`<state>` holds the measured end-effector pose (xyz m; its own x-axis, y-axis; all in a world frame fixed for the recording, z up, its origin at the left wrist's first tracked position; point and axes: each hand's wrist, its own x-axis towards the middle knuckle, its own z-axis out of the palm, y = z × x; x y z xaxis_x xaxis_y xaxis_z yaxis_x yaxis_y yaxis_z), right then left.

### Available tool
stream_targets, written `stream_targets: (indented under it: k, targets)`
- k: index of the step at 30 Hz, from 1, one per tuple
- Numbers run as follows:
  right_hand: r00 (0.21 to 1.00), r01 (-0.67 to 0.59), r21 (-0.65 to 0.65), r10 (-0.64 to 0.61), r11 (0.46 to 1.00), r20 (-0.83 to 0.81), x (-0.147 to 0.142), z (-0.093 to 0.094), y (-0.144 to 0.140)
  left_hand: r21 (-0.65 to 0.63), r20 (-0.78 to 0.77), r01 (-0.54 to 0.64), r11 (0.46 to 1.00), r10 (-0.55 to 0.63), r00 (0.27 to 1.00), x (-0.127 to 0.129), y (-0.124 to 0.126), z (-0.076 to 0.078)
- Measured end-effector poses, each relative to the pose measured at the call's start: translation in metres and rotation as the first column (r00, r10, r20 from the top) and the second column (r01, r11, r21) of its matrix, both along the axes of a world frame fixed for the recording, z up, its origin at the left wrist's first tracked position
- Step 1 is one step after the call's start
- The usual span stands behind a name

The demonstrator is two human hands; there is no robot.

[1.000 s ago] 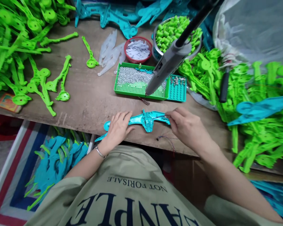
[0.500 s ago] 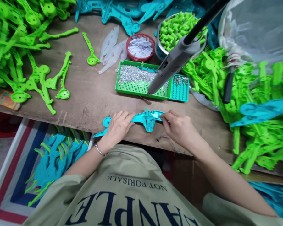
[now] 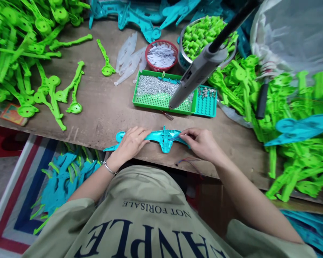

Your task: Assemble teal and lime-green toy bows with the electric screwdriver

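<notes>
A teal plastic shell (image 3: 164,137), long and flat with a round end at the left and a ribbed, finned middle, lies along the near edge of the wooden table (image 3: 104,111) right in front of me. My left hand (image 3: 130,143) lies flat across its left stretch, fingers spread and pressing it down. My right hand (image 3: 201,143) is at its right end, thumb and forefinger pinched on a thin wire (image 3: 177,136) that runs into the shell's middle; more thin wires (image 3: 188,162), red and blue, trail off the table edge below that hand. Just beyond the shell a grey power screwdriver (image 3: 196,73) hangs on a dark cord, its tip over a green perforated tray (image 3: 150,102) heaped with small silvery screws. A smaller teal tray (image 3: 206,107) touches its right side, with a few metal bits in it. Behind them stand a red mesh basket (image 3: 161,54) of pale scraps and a steel bowl (image 3: 204,36) of short bright green pieces, with clear plastic blades (image 3: 127,59) lying to the left. Glossy green moulded parts (image 3: 24,61) pile up on the left and more green parts (image 3: 293,118) on the right. My beige shirt (image 3: 156,222) reads "NOT FORSALE" upside down from here.
</notes>
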<state>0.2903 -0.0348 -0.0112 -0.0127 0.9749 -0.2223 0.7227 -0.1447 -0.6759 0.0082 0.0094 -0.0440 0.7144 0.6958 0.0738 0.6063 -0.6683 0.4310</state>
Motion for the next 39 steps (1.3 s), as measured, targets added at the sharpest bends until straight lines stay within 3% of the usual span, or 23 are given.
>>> stream_targets:
  k: [6,10,17,25,29,35,39]
  targets:
    - [1.0,-0.004,0.004,0.004,1.0,0.0,-0.005,-0.01,-0.004,0.057,0.026,0.004,0.998,-0.005,1.0,0.015,-0.005,0.006]
    - [0.999,-0.031,0.054,0.029,0.998,0.025,-0.012,-0.012,-0.006,0.06,-0.038,0.032,0.998,-0.029,0.999,0.03,-0.01,0.011]
    - [0.997,-0.049,0.061,0.045,0.997,0.07,-0.016,-0.011,-0.008,-0.049,-0.159,-0.071,0.996,0.063,0.985,0.052,-0.016,0.029]
    - [0.999,-0.023,-0.059,0.025,0.998,0.044,-0.019,-0.004,-0.004,-0.202,-0.252,-0.115,0.973,0.062,0.966,0.061,-0.007,0.038]
    - [0.999,-0.04,-0.115,0.04,0.993,0.002,-0.021,-0.001,-0.003,-0.205,-0.158,-0.119,0.972,0.087,0.984,0.053,-0.004,0.03]
    - [0.978,-0.133,-0.003,0.132,0.991,0.161,-0.027,-0.004,-0.005,-0.206,0.177,-0.058,0.977,0.096,0.98,0.029,0.003,0.012]
    - [0.961,-0.176,-0.054,0.184,0.983,0.207,-0.027,-0.005,-0.003,-0.194,0.278,-0.032,0.98,0.087,0.957,0.018,0.005,0.011]
